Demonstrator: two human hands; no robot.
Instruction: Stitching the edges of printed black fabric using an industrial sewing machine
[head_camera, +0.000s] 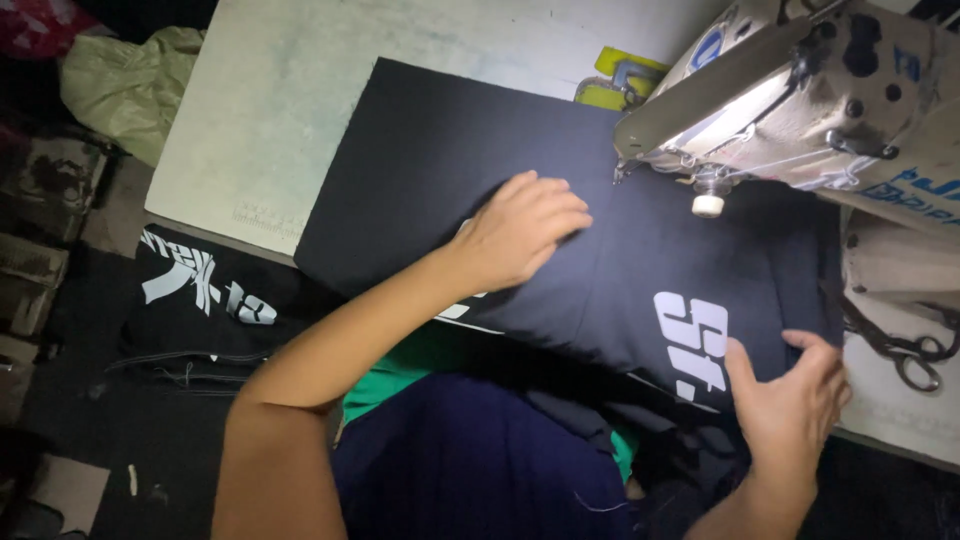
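The left hand (525, 235) is pressing flat, fingers spread, on black printed fabric (560, 260) lying on the pale surface (250, 120) beneath the sewing machine (800, 100). The right hand (790, 400) is pinching the fabric's near edge beside white lettering. The fabric is lying close to the needle; no stitching is showing. Scissors (915, 355) are lying at right.

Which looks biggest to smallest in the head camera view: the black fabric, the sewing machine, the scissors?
1. black fabric, spread over the table.
2. sewing machine, partly cut off by the frame, so its full size is unsure.
3. scissors, clearly smallest.
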